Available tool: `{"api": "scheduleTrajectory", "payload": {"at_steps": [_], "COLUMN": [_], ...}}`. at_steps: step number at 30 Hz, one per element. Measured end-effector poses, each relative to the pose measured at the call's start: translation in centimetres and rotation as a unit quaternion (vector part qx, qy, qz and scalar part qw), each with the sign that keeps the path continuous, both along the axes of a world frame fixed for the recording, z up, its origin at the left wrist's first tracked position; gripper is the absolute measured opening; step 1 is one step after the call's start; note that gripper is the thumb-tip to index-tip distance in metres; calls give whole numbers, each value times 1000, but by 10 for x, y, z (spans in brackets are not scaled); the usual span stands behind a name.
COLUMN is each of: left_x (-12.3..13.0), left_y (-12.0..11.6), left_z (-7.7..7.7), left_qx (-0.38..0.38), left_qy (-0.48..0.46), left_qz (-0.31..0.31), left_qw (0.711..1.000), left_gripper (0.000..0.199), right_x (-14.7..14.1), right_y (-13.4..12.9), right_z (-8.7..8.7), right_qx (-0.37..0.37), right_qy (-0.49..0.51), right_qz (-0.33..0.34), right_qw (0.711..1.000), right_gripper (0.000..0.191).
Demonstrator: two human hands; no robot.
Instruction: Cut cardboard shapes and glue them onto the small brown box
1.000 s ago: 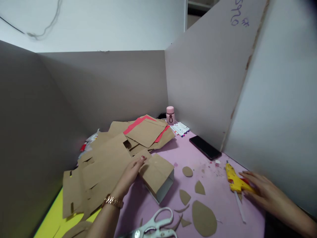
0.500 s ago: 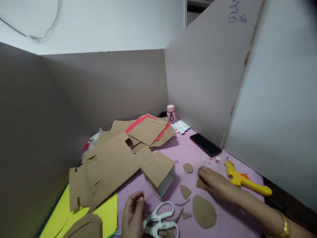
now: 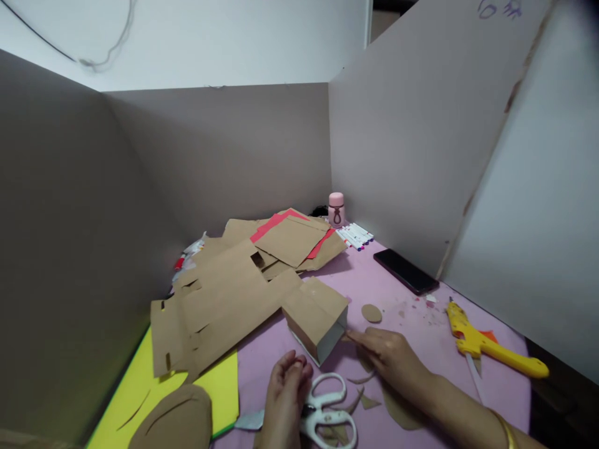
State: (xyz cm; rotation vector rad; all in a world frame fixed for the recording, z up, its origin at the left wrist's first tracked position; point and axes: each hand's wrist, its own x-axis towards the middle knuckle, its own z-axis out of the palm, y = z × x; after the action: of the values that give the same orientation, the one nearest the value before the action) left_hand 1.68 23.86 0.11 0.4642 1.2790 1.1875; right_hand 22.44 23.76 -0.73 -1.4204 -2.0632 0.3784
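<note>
Two hands work apart from each other: the left hand, fingers curled, is at one pair of white-handled scissors; whether it grips anything, I cannot tell. The right hand reaches with its fingertips just beside the open end of one small cardboard box; its grip is unclear too. One large cardboard cutout lies partly under the right forearm, which wears one gold bangle. Beyond that hand are one oval cutout, one black phone and one yellow glue gun with one glue stick. Left of the box, one slotted cardboard sheet overlaps yellow paper, which also bears one rounded cardboard piece. Farther back on the pink counter stand one pink bottle and, beside it, several markers, too bunched to count.
</note>
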Motion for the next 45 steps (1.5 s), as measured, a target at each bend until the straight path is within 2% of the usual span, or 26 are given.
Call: {"api": "scheduleTrajectory", "payload": {"at_steps": [6,15,34,40,45], "left_x": [-3,1,-4,-3,-7], "left_y": [-1,6,9,10,10], "left_z": [6,14,4,4,-3], "left_qx": [-17,-52,-62,-68,-51], "left_qy": [6,-5,-15,-13,-24], "left_qz": [-22,-24,-33,-39,-35], "left_qw": [1000,998,997,997,998], "left_gripper": [18,15,14,14,18], "right_x": [-2,-6,-8,-9,-9], "right_y": [8,12,20,20,21], "right_z": [-4,-4,-6,-3,-8], "right_qx": [-26,-53,-28,-25,-28], "right_qy": [79,175,120,110,92], "right_qz": [21,-1,52,51,50], "right_qw": [996,983,991,992,994], "right_gripper": [36,29,29,30,29]}}
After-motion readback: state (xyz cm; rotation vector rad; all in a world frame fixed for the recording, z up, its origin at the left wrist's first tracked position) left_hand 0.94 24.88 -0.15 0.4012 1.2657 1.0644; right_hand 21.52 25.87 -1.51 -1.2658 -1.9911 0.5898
